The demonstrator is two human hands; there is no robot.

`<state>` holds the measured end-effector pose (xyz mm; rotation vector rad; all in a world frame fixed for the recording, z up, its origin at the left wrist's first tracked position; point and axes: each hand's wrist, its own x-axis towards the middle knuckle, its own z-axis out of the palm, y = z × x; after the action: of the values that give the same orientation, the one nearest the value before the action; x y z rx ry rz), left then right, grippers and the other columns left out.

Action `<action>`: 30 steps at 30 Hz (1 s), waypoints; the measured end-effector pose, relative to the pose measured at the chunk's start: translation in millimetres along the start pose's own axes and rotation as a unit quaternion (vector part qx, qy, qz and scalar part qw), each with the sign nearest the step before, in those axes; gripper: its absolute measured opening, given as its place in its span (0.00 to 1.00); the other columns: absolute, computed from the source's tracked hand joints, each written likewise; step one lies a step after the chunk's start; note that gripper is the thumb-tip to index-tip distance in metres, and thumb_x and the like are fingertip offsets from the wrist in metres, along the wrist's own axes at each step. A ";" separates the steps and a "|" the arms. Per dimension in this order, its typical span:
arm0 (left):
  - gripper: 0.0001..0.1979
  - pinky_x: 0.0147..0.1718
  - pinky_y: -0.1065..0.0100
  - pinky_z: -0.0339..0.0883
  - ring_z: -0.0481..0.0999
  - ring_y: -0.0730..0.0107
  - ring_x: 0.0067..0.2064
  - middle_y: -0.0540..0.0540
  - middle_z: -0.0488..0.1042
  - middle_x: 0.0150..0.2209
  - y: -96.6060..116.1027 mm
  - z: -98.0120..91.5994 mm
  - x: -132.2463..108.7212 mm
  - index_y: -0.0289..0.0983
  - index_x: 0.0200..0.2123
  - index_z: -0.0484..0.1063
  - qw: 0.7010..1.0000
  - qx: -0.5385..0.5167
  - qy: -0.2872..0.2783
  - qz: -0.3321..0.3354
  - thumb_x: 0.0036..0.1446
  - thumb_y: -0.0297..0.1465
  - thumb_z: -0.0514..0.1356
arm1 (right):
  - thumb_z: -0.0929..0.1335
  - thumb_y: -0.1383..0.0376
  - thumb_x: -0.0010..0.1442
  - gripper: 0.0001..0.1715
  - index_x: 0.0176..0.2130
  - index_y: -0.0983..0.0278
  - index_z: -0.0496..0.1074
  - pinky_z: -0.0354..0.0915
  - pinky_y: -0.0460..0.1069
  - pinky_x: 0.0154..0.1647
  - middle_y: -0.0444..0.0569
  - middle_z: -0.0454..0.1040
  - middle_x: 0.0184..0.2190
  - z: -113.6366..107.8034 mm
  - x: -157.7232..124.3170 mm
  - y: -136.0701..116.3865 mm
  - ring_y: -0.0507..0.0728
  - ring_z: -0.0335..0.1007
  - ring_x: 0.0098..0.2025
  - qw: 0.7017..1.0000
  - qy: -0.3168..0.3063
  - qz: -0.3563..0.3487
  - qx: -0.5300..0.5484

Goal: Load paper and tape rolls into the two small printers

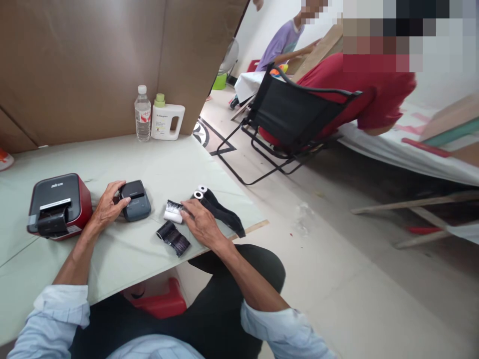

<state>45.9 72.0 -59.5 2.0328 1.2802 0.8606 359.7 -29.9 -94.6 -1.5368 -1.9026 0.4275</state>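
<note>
My left hand (108, 205) grips the left side of a small dark grey printer (136, 200) that rests on the pale table (112, 164). My right hand (200, 222) lies on a white paper roll (173, 214), fingers curled over it. Just in front lies a crumpled black wrapper (173, 238). Behind my right hand, two more white rolls (200, 192) sit in a long black wrapper (224, 214). A larger red and black printer (58, 205) stands to the left of my left hand.
A water bottle (142, 119) and a white jug with a green cap (166, 121) stand at the table's far edge against brown cardboard walls (93, 65). To the right, a person in red sits on a black folding chair (295, 119); another person sits farther back. A red stool (164, 301) stands under the table.
</note>
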 end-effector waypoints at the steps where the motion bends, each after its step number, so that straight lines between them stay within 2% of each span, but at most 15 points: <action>1: 0.28 0.62 0.50 0.70 0.67 0.50 0.67 0.38 0.67 0.65 -0.2 0.0 -0.1 0.40 0.64 0.69 1.000 -0.002 0.000 -0.001 0.62 0.41 0.60 | 0.62 0.60 0.73 0.20 0.57 0.64 0.74 0.70 0.55 0.53 0.58 0.76 0.51 -0.9 1.6 1.1 0.63 0.74 0.52 1.000 -0.011 0.011 -0.014; 7: 0.28 0.64 0.50 0.67 0.68 0.51 0.67 0.38 0.68 0.65 -3.0 0.8 0.2 0.40 0.63 0.69 1.000 -0.014 0.004 0.005 0.61 0.41 0.61 | 0.64 0.57 0.72 0.19 0.54 0.64 0.74 0.67 0.55 0.52 0.57 0.74 0.49 -7.1 10.5 -2.8 0.62 0.73 0.49 0.993 -0.094 0.054 -0.045; 10: 0.28 0.63 0.51 0.68 0.68 0.51 0.67 0.38 0.67 0.65 -2.5 0.6 0.0 0.40 0.63 0.69 1.000 -0.014 0.002 0.001 0.61 0.41 0.61 | 0.66 0.58 0.69 0.15 0.50 0.63 0.75 0.66 0.53 0.51 0.53 0.74 0.46 -9.7 13.4 -6.3 0.59 0.72 0.47 0.991 -0.118 0.058 0.012; 15: 0.28 0.56 0.53 0.74 0.68 0.50 0.66 0.38 0.68 0.65 -1.3 -0.4 -1.0 0.41 0.64 0.70 1.000 -0.013 0.002 0.002 0.62 0.42 0.61 | 0.72 0.58 0.60 0.14 0.42 0.63 0.74 0.63 0.49 0.36 0.43 0.70 0.30 -10.3 19.1 -8.3 0.54 0.66 0.33 0.972 -0.151 0.122 0.135; 17: 0.28 0.54 0.54 0.75 0.68 0.50 0.66 0.38 0.68 0.65 -2.1 -0.2 -1.0 0.41 0.64 0.69 1.000 -0.013 0.000 0.003 0.62 0.42 0.60 | 0.74 0.59 0.55 0.18 0.44 0.64 0.75 0.61 0.48 0.34 0.41 0.70 0.29 -9.3 22.4 -7.5 0.53 0.64 0.31 0.959 -0.154 0.146 0.189; 20: 0.29 0.57 0.52 0.74 0.68 0.50 0.67 0.38 0.68 0.65 -4.7 0.9 -0.4 0.40 0.64 0.69 1.000 -0.013 0.003 0.001 0.61 0.42 0.61 | 0.76 0.59 0.50 0.24 0.46 0.66 0.77 0.60 0.48 0.35 0.42 0.71 0.30 -9.0 27.9 -5.4 0.52 0.64 0.32 0.944 -0.172 0.156 0.234; 24: 0.30 0.59 0.51 0.72 0.68 0.50 0.67 0.38 0.67 0.65 -6.5 1.5 0.0 0.40 0.64 0.69 1.000 -0.016 0.006 -0.001 0.60 0.41 0.61 | 0.76 0.56 0.49 0.17 0.35 0.66 0.78 0.56 0.48 0.32 0.40 0.68 0.25 -11.2 33.9 -5.1 0.51 0.61 0.29 0.926 -0.223 0.157 0.260; 30: 0.29 0.60 0.51 0.72 0.68 0.50 0.67 0.39 0.68 0.65 -2.8 -0.3 -0.9 0.41 0.65 0.69 1.000 -0.008 -0.002 0.002 0.62 0.41 0.60 | 0.76 0.55 0.46 0.18 0.30 0.63 0.70 0.54 0.47 0.30 0.39 0.65 0.24 -13.4 33.9 -11.0 0.51 0.59 0.29 0.927 -0.190 0.172 0.274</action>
<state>43.9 72.3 -61.6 2.0245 1.2625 0.8649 356.8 -2.3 -68.5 -1.4579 -1.5658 1.3745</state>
